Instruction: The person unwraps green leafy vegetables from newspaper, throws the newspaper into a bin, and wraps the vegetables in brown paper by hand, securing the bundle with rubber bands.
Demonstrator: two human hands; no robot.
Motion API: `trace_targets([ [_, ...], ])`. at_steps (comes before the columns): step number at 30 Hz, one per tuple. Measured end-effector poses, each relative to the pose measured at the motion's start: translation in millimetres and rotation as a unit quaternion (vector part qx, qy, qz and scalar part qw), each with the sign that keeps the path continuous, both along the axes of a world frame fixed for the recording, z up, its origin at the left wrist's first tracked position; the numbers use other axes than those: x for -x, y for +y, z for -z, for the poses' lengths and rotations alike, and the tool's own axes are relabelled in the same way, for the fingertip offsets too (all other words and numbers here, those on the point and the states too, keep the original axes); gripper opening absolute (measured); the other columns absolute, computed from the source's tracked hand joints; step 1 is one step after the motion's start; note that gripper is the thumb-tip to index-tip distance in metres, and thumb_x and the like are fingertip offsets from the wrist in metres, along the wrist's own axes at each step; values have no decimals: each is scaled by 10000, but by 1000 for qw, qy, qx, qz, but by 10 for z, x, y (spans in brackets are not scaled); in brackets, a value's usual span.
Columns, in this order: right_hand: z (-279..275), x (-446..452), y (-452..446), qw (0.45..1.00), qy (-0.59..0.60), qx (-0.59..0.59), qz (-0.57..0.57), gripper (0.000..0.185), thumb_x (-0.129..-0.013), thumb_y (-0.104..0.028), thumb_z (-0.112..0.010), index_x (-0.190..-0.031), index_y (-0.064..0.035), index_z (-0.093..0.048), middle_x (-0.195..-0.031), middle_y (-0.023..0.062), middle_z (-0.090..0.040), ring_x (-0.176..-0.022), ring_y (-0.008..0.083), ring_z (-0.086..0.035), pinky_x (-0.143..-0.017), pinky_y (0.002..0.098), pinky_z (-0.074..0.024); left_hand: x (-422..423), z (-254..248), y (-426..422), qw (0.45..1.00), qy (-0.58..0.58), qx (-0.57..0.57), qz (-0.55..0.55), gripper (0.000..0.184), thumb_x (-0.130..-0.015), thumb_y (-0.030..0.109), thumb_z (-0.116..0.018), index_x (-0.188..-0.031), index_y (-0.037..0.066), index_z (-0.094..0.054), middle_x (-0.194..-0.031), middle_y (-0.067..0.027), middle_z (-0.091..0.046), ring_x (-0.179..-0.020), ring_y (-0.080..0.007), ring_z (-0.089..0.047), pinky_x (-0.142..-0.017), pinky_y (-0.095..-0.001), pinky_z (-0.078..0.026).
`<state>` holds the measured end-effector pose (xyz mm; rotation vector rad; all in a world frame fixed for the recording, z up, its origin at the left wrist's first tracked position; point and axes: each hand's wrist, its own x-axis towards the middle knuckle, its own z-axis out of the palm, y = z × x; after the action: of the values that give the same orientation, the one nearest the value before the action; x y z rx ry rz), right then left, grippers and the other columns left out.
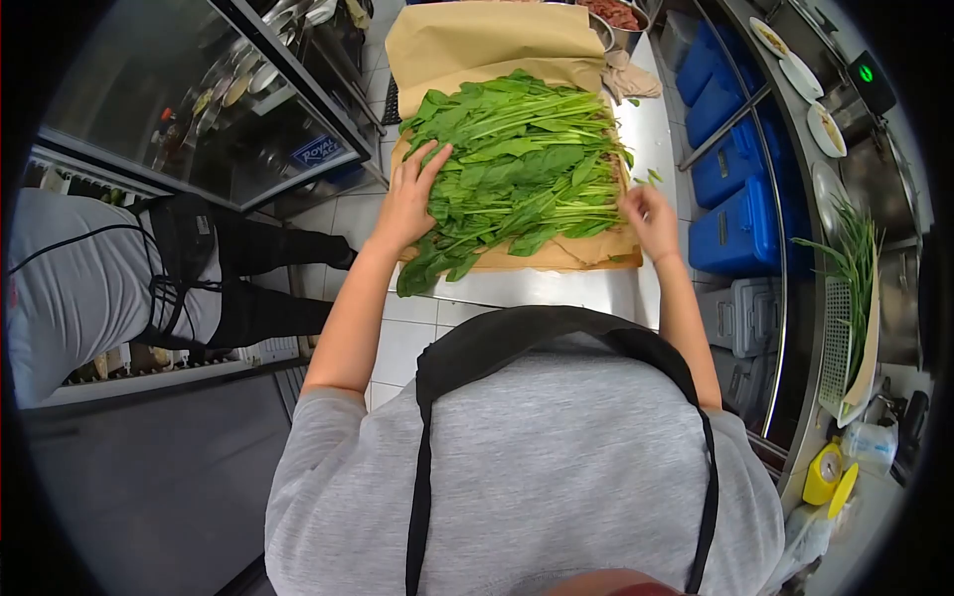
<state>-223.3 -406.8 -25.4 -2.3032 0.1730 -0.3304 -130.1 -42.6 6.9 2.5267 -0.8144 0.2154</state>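
A wide pile of leafy greens point(527, 164) lies on brown paper point(487, 40) over a metal table point(651, 139), leaves to the left and stem ends to the right. My left hand point(409, 199) rests on the leaves at the pile's left edge, fingers spread. Beside the stem ends on the right is my right hand point(651, 219), its fingers curled together; whatever they hold, if anything, is too small to name. Small green bits point(651, 176) lie on the metal just above that hand.
A person in an apron point(179, 248) stands at the left by an open glass door point(199, 89). Bowls of red food point(614, 14) and a cloth point(631, 77) sit at the table's far end. Blue bins point(735, 228) are under the right counter, which bears a green-onion basket point(840, 348).
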Motion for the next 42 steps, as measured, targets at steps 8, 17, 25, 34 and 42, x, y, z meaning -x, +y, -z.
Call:
trace_targets([
  [8,148,447,435,974,-22,144,-173,326,-691,-231,-726,-984,-126,-628,-946,60,-524,-935,258,-511,-795,386,-411,-74,56,36,999,12,29,6,907,-574,-145,-570,-1361,262,-375,-1350,-55,-377,-1171,-344,-405,-961,-408,-406],
  [17,160,505,382,964,-55,158,-209,263,-736,-73,-648,-997,-83,-616,-1015,84,-555,-942,285,-516,-830,366,-426,-234,-136,64,997,48,46,49,839,-581,-143,-565,-1299,276,-458,-1277,-42,-462,-1112,-284,-476,-791,-339,-484],
  [25,332,490,149,989,-1,125,-83,210,-770,-53,-635,-977,-60,-602,-972,99,-546,-872,289,-516,-746,346,-444,-267,-162,29,995,43,72,53,803,-578,-158,-549,-1274,239,-492,-1258,-47,-475,-1151,-285,-463,-844,-340,-468],
  [34,312,371,83,997,44,-13,-69,317,-687,-28,-704,-974,-32,-570,-890,75,-509,-790,206,-544,-739,296,-464,-34,-44,40,999,32,-11,7,977,-556,-110,-642,-1379,321,-341,-1408,-48,-320,-1223,-349,-373,-980,-399,-399],
  [42,421,391,24,964,96,-246,-21,279,-698,7,-707,-937,-38,-571,-852,7,-498,-739,101,-524,-680,236,-468,402,-322,-115,997,6,-73,-6,1086,-454,309,-867,-1389,368,-318,-1501,-61,-127,-1375,-363,-102,-1005,-715,-116],
])
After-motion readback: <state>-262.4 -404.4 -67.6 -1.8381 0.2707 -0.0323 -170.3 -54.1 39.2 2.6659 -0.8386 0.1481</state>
